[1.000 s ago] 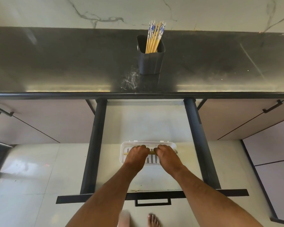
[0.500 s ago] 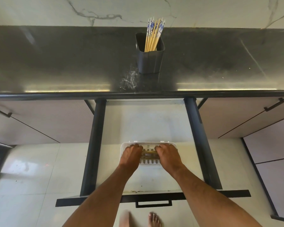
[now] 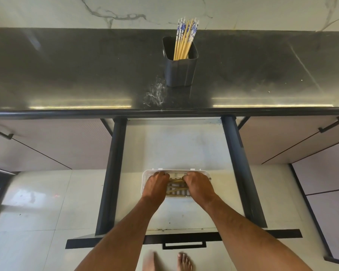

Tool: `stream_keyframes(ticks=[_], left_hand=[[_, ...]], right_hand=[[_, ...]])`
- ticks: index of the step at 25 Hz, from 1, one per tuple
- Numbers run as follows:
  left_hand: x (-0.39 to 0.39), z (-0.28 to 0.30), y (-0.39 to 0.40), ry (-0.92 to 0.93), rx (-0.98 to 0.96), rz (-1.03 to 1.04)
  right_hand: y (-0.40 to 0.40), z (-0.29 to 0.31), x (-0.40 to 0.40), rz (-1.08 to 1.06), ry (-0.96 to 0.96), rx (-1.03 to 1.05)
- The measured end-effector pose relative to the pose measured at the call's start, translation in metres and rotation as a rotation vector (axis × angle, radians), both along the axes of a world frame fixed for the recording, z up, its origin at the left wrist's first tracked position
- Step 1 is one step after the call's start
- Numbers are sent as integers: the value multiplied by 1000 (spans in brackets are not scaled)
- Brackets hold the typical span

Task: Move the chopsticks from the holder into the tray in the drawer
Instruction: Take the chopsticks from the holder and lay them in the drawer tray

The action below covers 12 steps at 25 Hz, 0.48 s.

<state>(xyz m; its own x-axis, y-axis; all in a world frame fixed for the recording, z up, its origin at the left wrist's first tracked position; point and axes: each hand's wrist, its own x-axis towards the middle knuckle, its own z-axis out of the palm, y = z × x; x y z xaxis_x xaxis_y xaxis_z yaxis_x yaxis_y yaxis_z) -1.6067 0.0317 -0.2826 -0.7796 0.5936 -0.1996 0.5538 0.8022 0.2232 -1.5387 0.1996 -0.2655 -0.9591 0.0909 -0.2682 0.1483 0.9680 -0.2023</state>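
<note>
A black square holder stands on the dark counter and holds several bamboo chopsticks with blue-and-white tops. Below, the drawer is pulled out. A white slotted tray lies in its front half with several chopsticks lying crosswise in it. My left hand rests over the tray's left part and my right hand over its right part, palms down, fingers curled onto the chopsticks. The chopstick ends are hidden under both hands.
The dark counter spans the view, with a whitish smear left of the holder. Shut cabinet fronts with black handles flank the drawer. The drawer's black front and handle are near my bare feet.
Both hands slid a little apart and deeper into the tray, laying the chopsticks down flat. The chopsticks between the hands now show lying on the tray's slots.
</note>
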Motion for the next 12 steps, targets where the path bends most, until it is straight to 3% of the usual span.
stream_keyframes(ticks=[6,12], left_hand=[[1,-7,1,-21,24,9],[3,-4,0,-4,30,53]], right_hand=[[2,3,4,52,-1,139],[-1,-3,10,22,87,-6]])
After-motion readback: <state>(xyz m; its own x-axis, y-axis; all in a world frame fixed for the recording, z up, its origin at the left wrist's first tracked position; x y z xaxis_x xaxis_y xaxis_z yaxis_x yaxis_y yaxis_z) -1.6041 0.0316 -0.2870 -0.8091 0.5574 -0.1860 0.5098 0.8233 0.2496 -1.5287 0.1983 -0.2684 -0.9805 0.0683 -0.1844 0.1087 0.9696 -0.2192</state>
